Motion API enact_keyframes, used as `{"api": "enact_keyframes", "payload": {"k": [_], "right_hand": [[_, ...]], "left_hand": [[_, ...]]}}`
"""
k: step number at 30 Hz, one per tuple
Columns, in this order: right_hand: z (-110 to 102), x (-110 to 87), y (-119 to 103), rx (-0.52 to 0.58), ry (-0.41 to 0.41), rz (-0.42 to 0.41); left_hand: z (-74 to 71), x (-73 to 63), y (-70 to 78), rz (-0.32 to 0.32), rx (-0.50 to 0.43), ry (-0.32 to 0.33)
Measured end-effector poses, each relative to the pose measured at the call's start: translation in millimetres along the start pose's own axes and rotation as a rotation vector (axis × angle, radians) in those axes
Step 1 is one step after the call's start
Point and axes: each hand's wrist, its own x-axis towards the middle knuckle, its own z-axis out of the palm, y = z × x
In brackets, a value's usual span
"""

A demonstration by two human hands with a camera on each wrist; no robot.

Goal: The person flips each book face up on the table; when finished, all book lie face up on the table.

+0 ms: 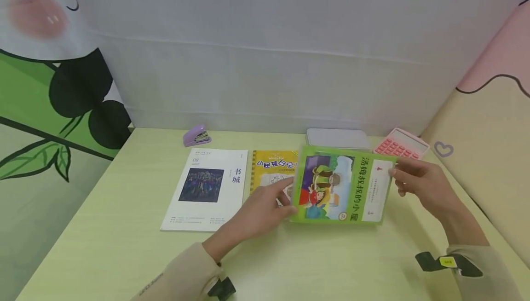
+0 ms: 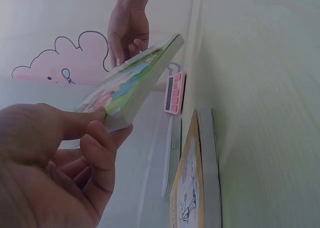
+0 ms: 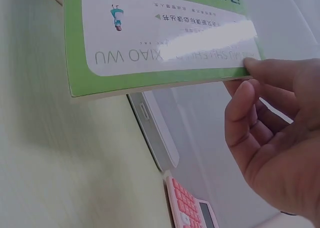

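Note:
A green paperback book (image 1: 327, 186) with a cartoon cover is held up above the table, turned sideways so its title runs vertically. My left hand (image 1: 265, 206) pinches its left edge, thumb on the cover and fingers beneath, as the left wrist view shows. At the opposite edge my right hand (image 1: 426, 186) pinches a corner, thumb on the white title panel (image 3: 170, 36). Behind the left hand lies a yellow spiral-look book (image 1: 273, 163), partly hidden by the green book and the hand. Left of it a white magazine (image 1: 207, 190) with a dark picture lies flat.
On the pale green table (image 1: 103, 246), a purple stapler (image 1: 196, 136) stands at the back left. A flat white case (image 1: 337, 137) lies behind the green book, and a pink calculator (image 1: 401, 144) is at the back right. A grey-white curtain (image 1: 290, 61) closes off the back.

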Motion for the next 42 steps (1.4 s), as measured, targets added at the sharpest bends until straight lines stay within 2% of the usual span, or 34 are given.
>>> {"api": "enact_keyframes", "payload": {"k": [5,8,11,18,24,27,30,36,42], "right_hand": [[8,0.2,1,-0.126,-0.074,-0.044],[13,1.2,2,-0.147,-0.090,-0.061],[18,3.4,4,-0.097,-0.068,-0.043],[33,9.6,10,0.138,0.000,0.046],[44,15.2,18,0.052,0.028,0.114],[48,16.9,24,-0.016,-0.004,0.137],[50,17.4,31,-0.048,-0.078,0.150],[50,16.2,40,-0.060,-0.217,0.171],[50,18.8,42,-0.095,-0.264,0.167]], "left_hand": [[-3.2,1.1,-3.8,-0.041,-0.083,0.011],[-4.1,1.4,-10.4,-0.060,-0.114,0.004],[-4.2,1.5,-17.3,-0.073,-0.125,0.001],[-5.4,1.2,-28.6,-0.090,-0.170,-0.020],[-7.4,-0.2,-36.7,-0.119,-0.200,-0.062],[-9.2,-1.2,-41.8,-0.129,-0.216,-0.093],[-11.0,-2.3,-47.0,-0.133,-0.244,-0.117],[-12.6,-3.3,-55.2,-0.142,-0.284,-0.157],[-12.1,-1.8,-58.2,-0.161,-0.294,-0.190]]}}
